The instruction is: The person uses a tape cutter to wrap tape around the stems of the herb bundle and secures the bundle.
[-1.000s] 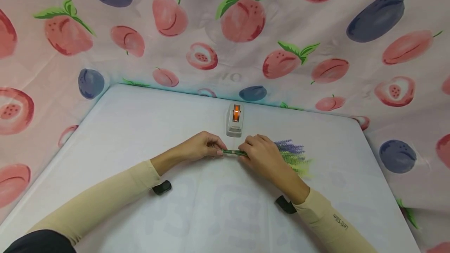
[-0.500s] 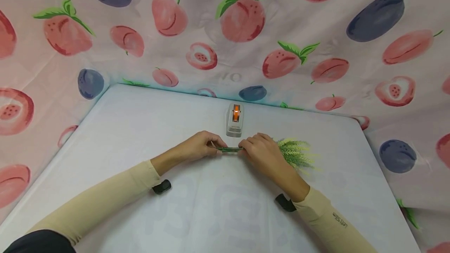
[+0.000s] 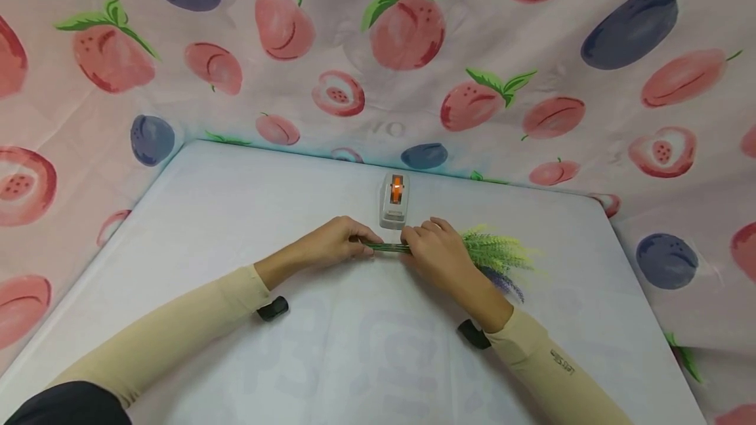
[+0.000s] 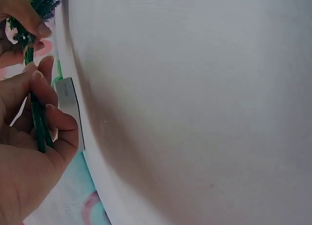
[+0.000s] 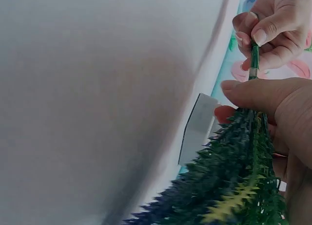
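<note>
A bunch of lavender-like sprigs (image 3: 499, 251), yellow-green and purple, lies level between both hands, heads to the right. My left hand (image 3: 336, 241) pinches the green stems (image 3: 390, 247) at their lower ends between thumb and fingers. Just below the heads, my right hand (image 3: 440, 258) grips the bunch, its fingers curled over it. A narrow tan band (image 5: 253, 72) goes round the stems between the hands, as the right wrist view shows. Behind the hands stands a grey tape dispenser (image 3: 393, 220) with an orange roll in it.
A white-covered table (image 3: 236, 182) spreads under both arms. Pink cloth (image 3: 348, 31) printed with fruit hangs at the back and sides. A black wrist camera (image 3: 273, 308) sits below the left sleeve, another (image 3: 474, 334) below the right.
The bunch has turned about its stems: purple heads at the back a second ago now show at the front. Both hands keep their hold, the right one slightly farther from me.
</note>
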`<control>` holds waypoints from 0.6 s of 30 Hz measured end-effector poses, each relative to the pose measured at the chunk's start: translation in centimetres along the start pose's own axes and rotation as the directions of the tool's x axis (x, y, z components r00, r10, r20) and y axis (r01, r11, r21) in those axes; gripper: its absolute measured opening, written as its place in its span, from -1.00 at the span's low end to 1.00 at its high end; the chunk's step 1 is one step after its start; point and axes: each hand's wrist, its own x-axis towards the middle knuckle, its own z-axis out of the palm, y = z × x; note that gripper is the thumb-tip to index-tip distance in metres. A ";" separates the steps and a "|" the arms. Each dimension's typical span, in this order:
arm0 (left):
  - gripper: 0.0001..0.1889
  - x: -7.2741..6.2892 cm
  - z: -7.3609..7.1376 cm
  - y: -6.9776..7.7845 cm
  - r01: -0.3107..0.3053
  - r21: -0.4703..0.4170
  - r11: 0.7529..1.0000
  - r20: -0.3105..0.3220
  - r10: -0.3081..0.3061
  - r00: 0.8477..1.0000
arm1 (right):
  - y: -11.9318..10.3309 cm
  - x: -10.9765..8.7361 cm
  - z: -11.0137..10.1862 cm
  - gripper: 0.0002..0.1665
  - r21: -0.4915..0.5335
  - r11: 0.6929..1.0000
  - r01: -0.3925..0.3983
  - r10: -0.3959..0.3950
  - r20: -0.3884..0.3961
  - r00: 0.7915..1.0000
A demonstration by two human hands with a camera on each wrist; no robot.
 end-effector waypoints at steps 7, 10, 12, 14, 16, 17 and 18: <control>-0.75 0.1 0.1 -0.1 0.008 -0.019 1.000 0.009 -0.008 1.000 | 0.2 0.0 0.0 -0.76 0.034 0.999 0.015 -0.014 -0.029 0.999; -0.76 0.1 0.1 -0.1 0.002 -0.031 1.000 0.016 -0.001 1.000 | 0.3 -0.1 -0.1 -0.79 0.047 0.999 0.017 -0.015 -0.031 0.999; -0.78 0.1 0.1 -0.1 -0.010 -0.033 0.999 0.016 0.010 1.000 | 0.3 -0.1 0.0 -0.80 0.055 0.998 0.013 -0.011 -0.031 0.999; -0.80 0.1 0.1 -0.1 -0.019 -0.033 0.999 0.012 0.020 1.000 | 0.3 -0.1 0.0 -0.80 0.059 0.998 0.010 -0.009 -0.032 0.999; -0.82 0.1 0.1 -0.1 -0.026 -0.030 0.999 0.007 0.027 1.000 | 0.3 0.0 0.0 -0.80 0.061 0.998 0.005 -0.003 -0.032 0.999; -0.83 0.1 0.1 -0.1 -0.032 -0.027 0.999 0.002 0.032 0.999 | 0.4 0.0 0.0 -0.79 0.060 0.998 0.003 -0.001 -0.031 1.000; -0.83 0.2 0.1 -0.1 -0.035 -0.022 0.999 -0.005 0.035 0.999 | 0.4 0.0 0.0 -0.78 0.058 0.998 0.001 0.001 -0.031 1.000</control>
